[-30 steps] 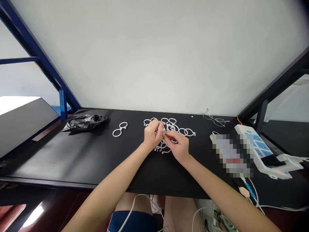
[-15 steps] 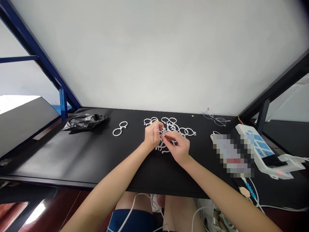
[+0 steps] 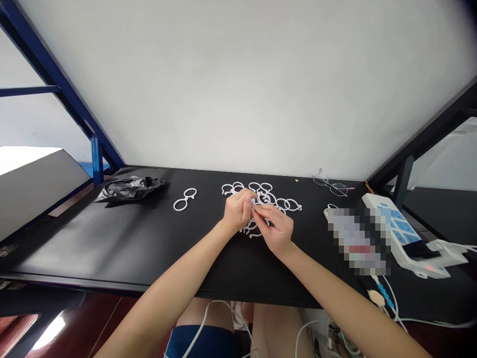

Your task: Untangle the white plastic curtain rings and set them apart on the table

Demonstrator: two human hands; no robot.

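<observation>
My left hand [image 3: 238,210] and my right hand [image 3: 275,226] meet over a loose cluster of white plastic rings [image 3: 267,198] on the black tabletop. Both hands are closed, fingertips pinching at one small white ring piece, mostly covered by the fingers. Around and under them lie several more rings with little clasp-like ends, some overlapping. Apart from the cluster, to the left, lies a joined pair of white rings [image 3: 181,204], shaped like a figure eight.
A crumpled black plastic bag [image 3: 128,190] lies at the left of the table [image 3: 149,243]. On the right are eyeglasses [image 3: 337,189], a blurred-out phone [image 3: 356,238] with a cable, and a white power strip [image 3: 402,233]. Blue metal posts [image 3: 97,159] stand at the left.
The fingers of both hands have drawn closer together, covering more of the white ring piece. The rings on the table lie as before; the view has shifted slightly.
</observation>
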